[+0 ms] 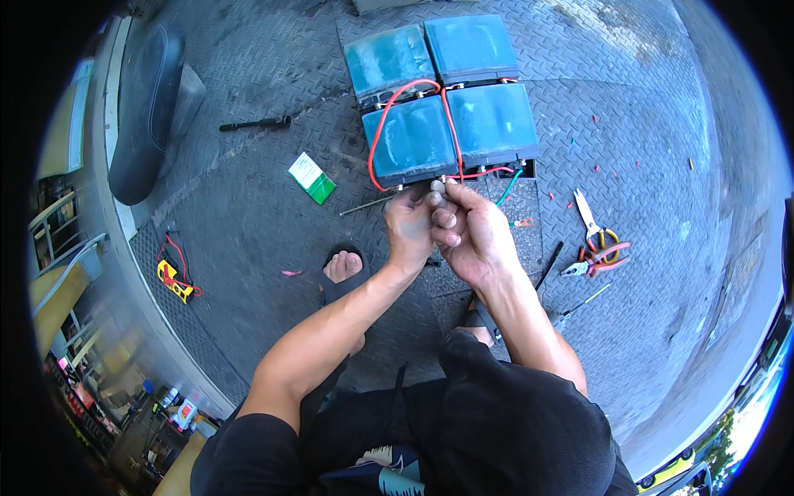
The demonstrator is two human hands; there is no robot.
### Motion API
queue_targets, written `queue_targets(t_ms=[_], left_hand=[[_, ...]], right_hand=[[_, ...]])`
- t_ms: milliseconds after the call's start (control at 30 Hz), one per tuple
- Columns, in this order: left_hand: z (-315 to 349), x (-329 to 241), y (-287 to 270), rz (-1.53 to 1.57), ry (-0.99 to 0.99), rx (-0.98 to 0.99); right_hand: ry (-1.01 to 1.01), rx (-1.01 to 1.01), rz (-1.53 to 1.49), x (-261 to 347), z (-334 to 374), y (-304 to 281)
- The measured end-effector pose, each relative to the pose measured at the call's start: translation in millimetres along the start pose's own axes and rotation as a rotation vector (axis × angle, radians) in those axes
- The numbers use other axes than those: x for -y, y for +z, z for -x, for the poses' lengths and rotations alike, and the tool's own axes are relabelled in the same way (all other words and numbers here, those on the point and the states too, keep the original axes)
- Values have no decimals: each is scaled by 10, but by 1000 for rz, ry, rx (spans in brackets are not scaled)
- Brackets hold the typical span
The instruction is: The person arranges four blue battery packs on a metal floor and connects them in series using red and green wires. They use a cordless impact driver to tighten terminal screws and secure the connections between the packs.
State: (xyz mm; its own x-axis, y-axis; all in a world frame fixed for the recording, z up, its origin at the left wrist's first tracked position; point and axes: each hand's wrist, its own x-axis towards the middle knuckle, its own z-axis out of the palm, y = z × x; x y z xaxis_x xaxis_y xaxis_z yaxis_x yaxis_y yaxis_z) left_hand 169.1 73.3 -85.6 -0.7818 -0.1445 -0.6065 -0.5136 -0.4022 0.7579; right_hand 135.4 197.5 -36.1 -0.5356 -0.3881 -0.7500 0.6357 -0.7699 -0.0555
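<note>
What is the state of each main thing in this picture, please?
Four batteries: grouped two by two, tops smudged
Red wires: curved, crossing batteries
Green wire: bent
Scissors: lying down
Pliers: overlapping the scissors
Green-white packet: lying flat
Black bar: lying down
Left hand: fingers bent
Right hand: fingers curled

A packet (pixel 313 178) lies left of the left hand (pixel 408 231), scissors (pixel 589 218) and pliers (pixel 590 266) right of the right hand (pixel 478 238), batteries (pixel 413 136) beyond both.
</note>
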Motion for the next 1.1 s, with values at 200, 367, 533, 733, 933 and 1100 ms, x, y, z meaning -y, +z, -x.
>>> queue_targets(t_ms=[200,367,533,733,933,1100], left_hand=[[-14,-37,65,-24,16,12],[-14,-28,90,-67,57,-29],[-15,-50,1,61,-28,54],[-18,-26,-70,14,-41,56],[36,-80,-31,-49,-70,58],[168,-246,-65,-305,-42,137]], right_hand=[[-63,-90,39,-27,86,84],[-39,-123,26,-8,62,138],[-74,-90,24,-50,32,100],[-37,-86,-31,-103,-8,109],[-42,-78,-40,-148,-2,126],[-60,-76,222,-41,195,130]])
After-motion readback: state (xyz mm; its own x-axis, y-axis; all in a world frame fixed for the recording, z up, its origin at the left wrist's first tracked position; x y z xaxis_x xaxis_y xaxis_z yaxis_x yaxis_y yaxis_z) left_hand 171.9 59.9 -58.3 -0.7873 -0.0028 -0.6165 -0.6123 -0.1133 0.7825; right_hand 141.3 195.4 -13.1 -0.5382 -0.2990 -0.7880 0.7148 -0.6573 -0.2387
